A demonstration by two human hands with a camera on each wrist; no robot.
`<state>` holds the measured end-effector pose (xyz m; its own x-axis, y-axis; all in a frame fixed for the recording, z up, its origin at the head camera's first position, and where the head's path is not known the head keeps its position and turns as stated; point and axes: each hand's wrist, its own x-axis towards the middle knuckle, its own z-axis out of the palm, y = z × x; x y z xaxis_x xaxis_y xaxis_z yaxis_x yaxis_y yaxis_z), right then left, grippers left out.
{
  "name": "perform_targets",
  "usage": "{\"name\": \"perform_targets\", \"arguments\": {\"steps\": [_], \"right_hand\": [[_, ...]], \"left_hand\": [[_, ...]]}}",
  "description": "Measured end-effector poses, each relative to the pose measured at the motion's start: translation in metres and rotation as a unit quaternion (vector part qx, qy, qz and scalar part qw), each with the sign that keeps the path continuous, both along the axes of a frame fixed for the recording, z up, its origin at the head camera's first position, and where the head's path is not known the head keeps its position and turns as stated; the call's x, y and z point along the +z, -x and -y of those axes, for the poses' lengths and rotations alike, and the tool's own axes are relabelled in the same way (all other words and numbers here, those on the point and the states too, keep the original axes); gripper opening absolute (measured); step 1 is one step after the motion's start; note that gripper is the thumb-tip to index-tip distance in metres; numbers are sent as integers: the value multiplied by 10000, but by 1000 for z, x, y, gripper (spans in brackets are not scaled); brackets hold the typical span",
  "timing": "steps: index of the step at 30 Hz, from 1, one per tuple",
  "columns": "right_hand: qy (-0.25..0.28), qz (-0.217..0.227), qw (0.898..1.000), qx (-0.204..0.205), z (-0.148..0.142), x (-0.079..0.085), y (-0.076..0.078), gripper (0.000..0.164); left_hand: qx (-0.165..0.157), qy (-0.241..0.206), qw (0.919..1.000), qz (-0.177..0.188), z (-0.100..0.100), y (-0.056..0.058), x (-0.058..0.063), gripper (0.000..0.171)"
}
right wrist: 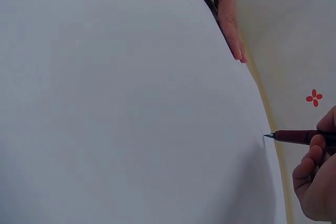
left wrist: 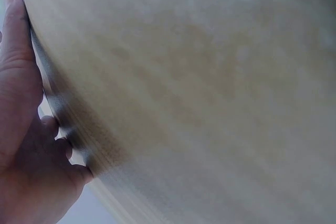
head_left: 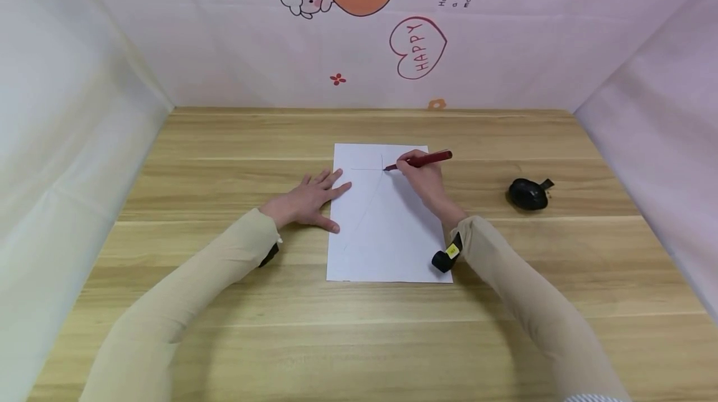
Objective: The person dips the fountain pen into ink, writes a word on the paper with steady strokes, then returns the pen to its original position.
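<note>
A white sheet of paper (head_left: 387, 227) lies on the wooden table, bearing thin lines: a horizontal one, a short vertical one and a long slanted one. My right hand (head_left: 424, 179) grips a dark red fountain pen (head_left: 432, 157) over the upper right of the sheet. In the right wrist view the metal nib of the fountain pen (right wrist: 294, 136) touches or nearly touches the paper. My left hand (head_left: 310, 200) rests with spread fingers on the sheet's left edge and the table beside it. The left wrist view shows part of the left hand (left wrist: 21, 124) at its left side.
On the table (head_left: 224, 302), right of the paper, lies a small black rounded object (head_left: 528, 194) with a tab; its kind is unclear. White cloth with printed drawings (head_left: 252, 59) hangs behind the table's back edge, and plain cloth stands at both sides.
</note>
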<state>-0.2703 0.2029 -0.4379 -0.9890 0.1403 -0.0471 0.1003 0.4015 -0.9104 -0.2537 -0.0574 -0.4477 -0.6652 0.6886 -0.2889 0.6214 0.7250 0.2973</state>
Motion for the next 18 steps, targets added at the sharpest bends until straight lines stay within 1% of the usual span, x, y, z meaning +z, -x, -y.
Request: {"name": "perform_targets", "arguments": {"steps": [5, 10, 18], "right_hand": [[-163, -44, 9998, 135, -1, 0, 1, 19], [-265, -145, 9991, 281, -3, 2, 0, 20], [-268, 84, 9990, 354, -4, 5, -2, 22]], "left_hand": [[-5, -61, 10000, -4, 0, 0, 0, 97], [-1, 3, 10000, 14, 0, 0, 0, 98], [12, 8, 10000, 20, 0, 1, 0, 99]]}}
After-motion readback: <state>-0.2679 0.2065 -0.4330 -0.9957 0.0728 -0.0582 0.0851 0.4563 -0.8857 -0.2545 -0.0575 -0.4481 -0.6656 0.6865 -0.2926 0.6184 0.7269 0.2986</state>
